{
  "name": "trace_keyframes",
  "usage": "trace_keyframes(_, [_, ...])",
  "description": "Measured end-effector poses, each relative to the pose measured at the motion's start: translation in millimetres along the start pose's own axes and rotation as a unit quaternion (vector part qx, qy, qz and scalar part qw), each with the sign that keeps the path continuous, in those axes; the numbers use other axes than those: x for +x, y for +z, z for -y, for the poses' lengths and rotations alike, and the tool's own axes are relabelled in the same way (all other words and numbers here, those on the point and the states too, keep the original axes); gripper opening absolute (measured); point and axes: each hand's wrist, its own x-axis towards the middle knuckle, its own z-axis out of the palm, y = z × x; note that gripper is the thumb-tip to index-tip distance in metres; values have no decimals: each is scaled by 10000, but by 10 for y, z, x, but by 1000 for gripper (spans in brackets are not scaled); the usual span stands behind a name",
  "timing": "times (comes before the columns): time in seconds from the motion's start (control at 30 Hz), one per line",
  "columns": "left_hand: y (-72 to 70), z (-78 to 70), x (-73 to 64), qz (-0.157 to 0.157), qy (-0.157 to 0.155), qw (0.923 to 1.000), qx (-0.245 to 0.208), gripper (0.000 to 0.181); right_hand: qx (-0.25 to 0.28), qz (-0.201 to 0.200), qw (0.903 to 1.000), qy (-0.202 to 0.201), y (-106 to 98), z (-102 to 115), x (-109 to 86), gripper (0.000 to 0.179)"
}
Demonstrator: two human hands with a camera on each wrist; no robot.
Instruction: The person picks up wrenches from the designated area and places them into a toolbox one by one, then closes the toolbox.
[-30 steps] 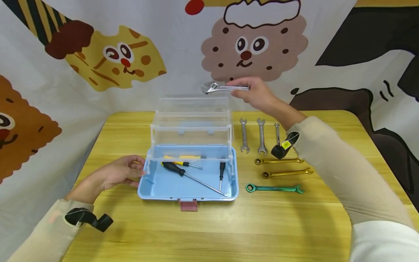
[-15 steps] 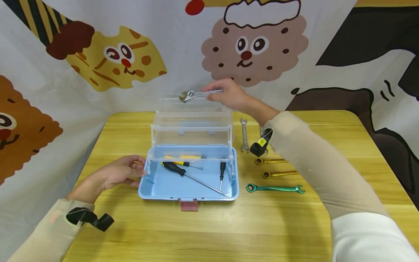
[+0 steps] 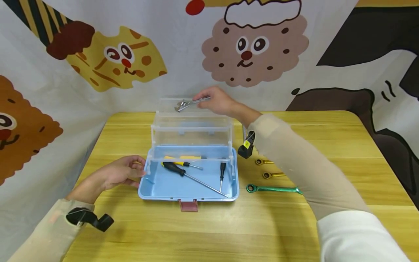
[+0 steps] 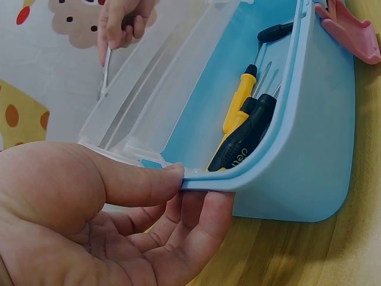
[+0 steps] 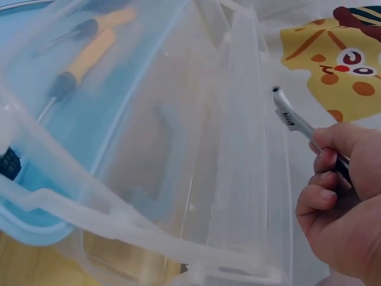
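Note:
My right hand (image 3: pixel 217 102) grips a silver adjustable wrench (image 3: pixel 186 104) by its handle. It holds the wrench near the top of the raised clear trays (image 3: pixel 191 136), with the jaw end pointing left; whether the wrench touches the tray cannot be told. In the right wrist view the wrench (image 5: pixel 294 120) stands just beyond the clear plastic wall. My left hand (image 3: pixel 119 173) pinches the left rim of the light blue toolbox (image 3: pixel 183 189), thumb above and fingers below, as the left wrist view shows. Inside the toolbox lie a long black screwdriver (image 3: pixel 175 168), a small black screwdriver (image 3: pixel 222 169) and yellow-handled screwdrivers (image 4: pixel 239 98).
Right of the toolbox lie a green wrench (image 3: pixel 273 189) and two gold wrenches (image 3: pixel 273 175), partly hidden by the right forearm. The toolbox's pink latch (image 3: pixel 188 205) hangs at its front. A printed cloth (image 3: pixel 183 47) hangs behind the wooden table (image 3: pixel 209 233).
My right hand has carried the adjustable wrench left and then down toward the top clear tray. The right forearm now covers the silver wrenches on the table. My left hand stays on the toolbox rim.

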Motion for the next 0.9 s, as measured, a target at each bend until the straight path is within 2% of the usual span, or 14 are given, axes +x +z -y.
trace_keyframes(0.23, [-1, 6, 4, -14, -4, 10000, 4, 36, -79, 263, 9995, 142, 20, 27, 32, 29])
trace_keyframes(0.37, [-2, 10, 6, -17, -2, 10000, 7, 35, 586, 363, 9964, 497, 6, 56, 7, 35])
trace_keyframes(0.47, [-2, 10, 5, -17, -6, 10000, 5, 35, 1328, 477, 9874, 722, -28, 70, -21, 34])
trace_keyframes(0.6, [-2, 11, 6, -19, -4, 10000, -1, 35, 1675, 715, 9810, 668, -87, 42, -52, 32])
trace_keyframes(0.73, [-1, 13, 6, -13, 7, 10000, -19, 35, 1377, 943, 9847, 504, -144, -10, -92, 32])
trace_keyframes(0.9, [4, 11, 7, -33, -21, 10000, -44, 33, 239, 870, 9958, 119, -183, -68, -106, 33])
